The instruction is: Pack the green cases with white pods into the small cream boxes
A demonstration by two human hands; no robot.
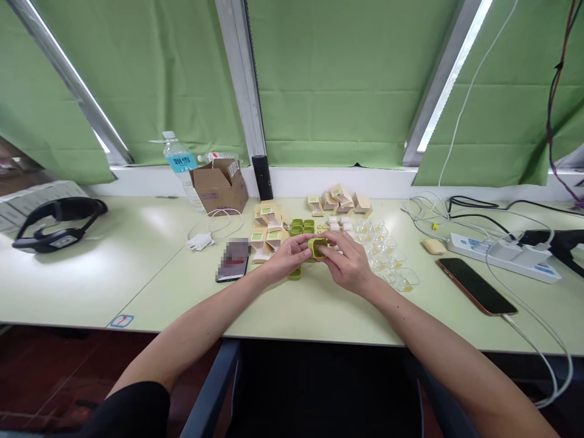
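Between my two hands, just above the table, is a small olive-green square cup [318,247] with its open side turned toward me. My left hand [292,255] grips its left side with thumb and fingers. Fingers of my right hand [345,261] close on its right side and reach into the opening. Behind the hands stand several similar green cups [302,226], and another green cup [295,274] lies below my left fingers. Small white pieces [340,224] sit behind my right hand. Clear plastic pieces with yellow spots [387,252] spread to its right.
Folded cardboard pieces [269,216] lie left of the cups, more cardboard pieces [340,198] behind. A phone [233,260], charger [201,242], brown box [221,187] and bottle [180,161] are leftward. On the right are another phone [477,286], a power strip [502,255] and cables.
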